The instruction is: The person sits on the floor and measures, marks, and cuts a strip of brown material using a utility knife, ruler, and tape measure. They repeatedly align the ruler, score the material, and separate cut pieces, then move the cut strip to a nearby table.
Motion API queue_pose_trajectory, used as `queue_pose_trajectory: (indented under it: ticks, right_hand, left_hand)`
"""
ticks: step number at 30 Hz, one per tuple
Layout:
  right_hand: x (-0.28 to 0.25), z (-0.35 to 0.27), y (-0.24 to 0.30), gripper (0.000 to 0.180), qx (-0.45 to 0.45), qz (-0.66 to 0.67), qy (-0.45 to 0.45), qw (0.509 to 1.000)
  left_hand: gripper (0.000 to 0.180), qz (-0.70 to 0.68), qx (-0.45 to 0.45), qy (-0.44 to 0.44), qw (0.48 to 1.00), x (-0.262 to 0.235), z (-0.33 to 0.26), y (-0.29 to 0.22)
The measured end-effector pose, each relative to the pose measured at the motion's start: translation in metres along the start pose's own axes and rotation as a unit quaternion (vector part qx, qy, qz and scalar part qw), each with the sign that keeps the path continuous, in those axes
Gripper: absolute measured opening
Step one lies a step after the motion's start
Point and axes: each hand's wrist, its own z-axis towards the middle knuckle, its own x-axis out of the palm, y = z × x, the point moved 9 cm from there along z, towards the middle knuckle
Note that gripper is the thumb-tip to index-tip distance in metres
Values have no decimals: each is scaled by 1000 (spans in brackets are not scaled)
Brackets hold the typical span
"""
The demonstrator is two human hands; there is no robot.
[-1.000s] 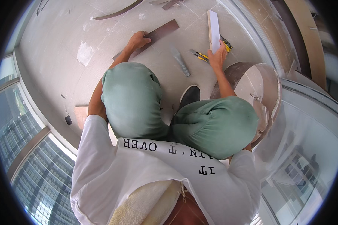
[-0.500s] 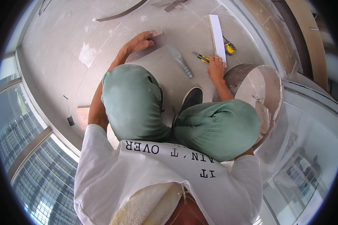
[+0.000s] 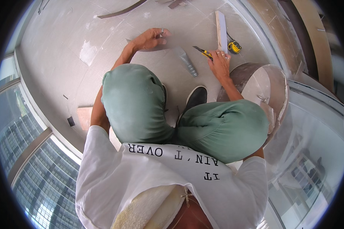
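Observation:
My left hand [image 3: 151, 39] is curled over a thin brown-grey strip [image 3: 153, 49] above the floor. Its fingertips are partly blurred, and the hand hides much of the strip. My right hand [image 3: 220, 65] has a yellow-and-black utility knife [image 3: 205, 53] in its fingers, with the dark blade pointing up and left. The same fingers touch the near end of a long white strip [image 3: 221, 32], now tilted to show its side. Between my hands, a grey, blurred scraper-like tool [image 3: 186, 62] lies on the floor.
A yellow-and-black tape measure [image 3: 234, 47] lies right of the white strip. A large curled brown sheet [image 3: 252, 76] stands beside my right knee. Curved brown offcuts [image 3: 122, 10] lie at the far side. Glass panels [image 3: 30, 149] border the left.
My right hand has moved farther away with the knife, and the white strip has tilted. My left hand has shifted slightly right and the brown-grey strip under it has changed angle.

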Motion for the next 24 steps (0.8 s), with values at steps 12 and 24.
queue_pose_trajectory:
  ticks: [12, 24]
  right_hand:
    - [-17, 58, 84, 39, 71, 311, 46, 947]
    - [-12, 55, 99, 30, 78, 271, 146, 948]
  left_hand:
    - [32, 74, -61, 8, 995, -19, -6, -9]
    - [32, 144, -45, -10, 988, -24, -5, -15]
